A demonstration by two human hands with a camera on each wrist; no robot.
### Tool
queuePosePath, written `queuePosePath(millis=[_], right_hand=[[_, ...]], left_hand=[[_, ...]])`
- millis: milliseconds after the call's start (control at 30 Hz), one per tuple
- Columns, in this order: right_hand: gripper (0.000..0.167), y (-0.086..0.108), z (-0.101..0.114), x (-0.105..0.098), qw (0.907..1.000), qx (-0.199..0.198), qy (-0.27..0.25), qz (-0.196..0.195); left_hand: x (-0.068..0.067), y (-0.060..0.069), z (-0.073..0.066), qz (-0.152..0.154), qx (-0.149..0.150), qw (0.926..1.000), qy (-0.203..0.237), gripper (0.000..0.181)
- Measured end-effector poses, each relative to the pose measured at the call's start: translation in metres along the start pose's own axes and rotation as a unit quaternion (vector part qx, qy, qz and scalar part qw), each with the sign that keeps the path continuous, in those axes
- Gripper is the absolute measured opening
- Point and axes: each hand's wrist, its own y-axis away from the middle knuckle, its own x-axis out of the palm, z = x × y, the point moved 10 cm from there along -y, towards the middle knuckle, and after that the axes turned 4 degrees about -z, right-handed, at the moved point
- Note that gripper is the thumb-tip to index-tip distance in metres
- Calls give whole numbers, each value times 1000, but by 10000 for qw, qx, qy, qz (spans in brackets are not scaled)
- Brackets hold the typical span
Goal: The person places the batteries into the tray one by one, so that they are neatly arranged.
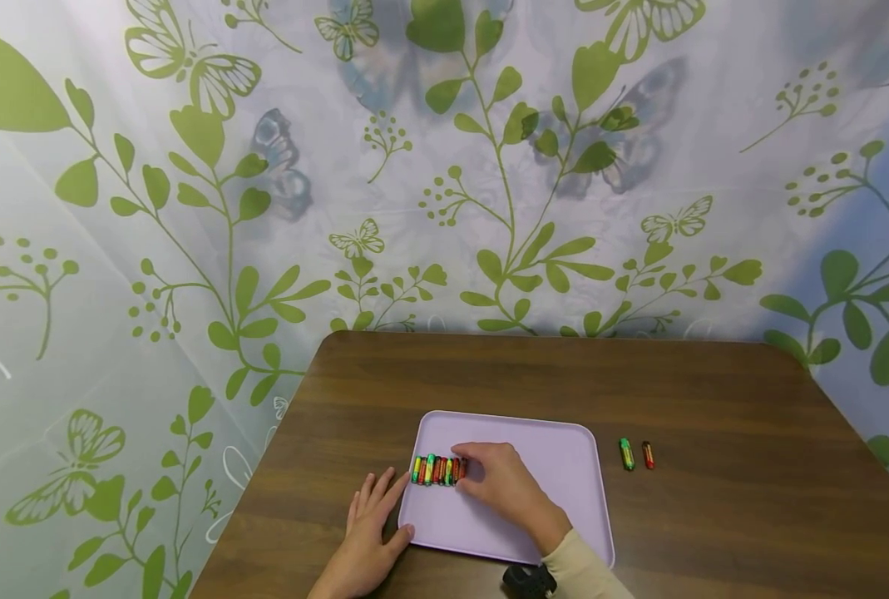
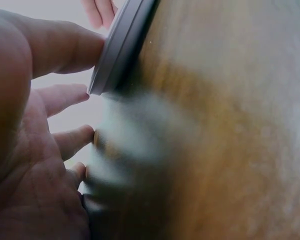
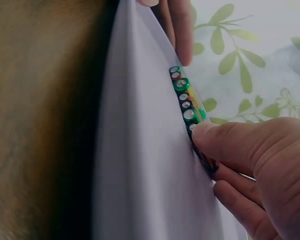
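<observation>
A row of batteries [image 1: 431, 470], some green and yellow, some red and black, lies side by side on a lilac tray [image 1: 541, 449], near its left edge. At the right end of this row, my right hand [image 1: 507, 487] pinches a red-and-black battery between thumb and fingers. In the right wrist view, the thumb [image 3: 225, 142] covers part of the end battery. My left hand [image 1: 369, 532] has its fingers spread and rests at the tray's left edge. The left wrist view shows that thumb [image 2: 70, 47] touching the tray's rim [image 2: 121, 47].
To the right of the tray, a green battery [image 1: 627, 454] and a thinner red battery [image 1: 649, 455] lie apart on the brown wooden table [image 1: 728, 499]. Behind the table hangs a cloth [image 1: 414, 166] with leaves and butterflies.
</observation>
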Motion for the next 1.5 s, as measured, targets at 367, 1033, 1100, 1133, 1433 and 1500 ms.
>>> queuePosePath(millis=[367,1033,1100,1133,1433,1500], right_hand=[[49,3,1,0,9999,8,98,-29],[51,15,-53,-59,9926,1105,-450,223],[52,16,-58,-68,9918,1166,-490,188],[53,17,-61,-73,9916,1180,-508,174],[58,26,-79,-102,9878,1338,-766,232],[58,29,-83,-108,9893,1266,-697,216]], left_hand=[[1,-1,0,-2,-13,10000,23,70],[2,-1,2,31,-63,10000,-10,71],[2,-1,2,46,-68,10000,-21,71],[2,-1,1,46,-56,10000,-15,71],[1,-1,3,5,-64,10000,-42,70],[2,-1,2,16,-67,10000,-33,70]])
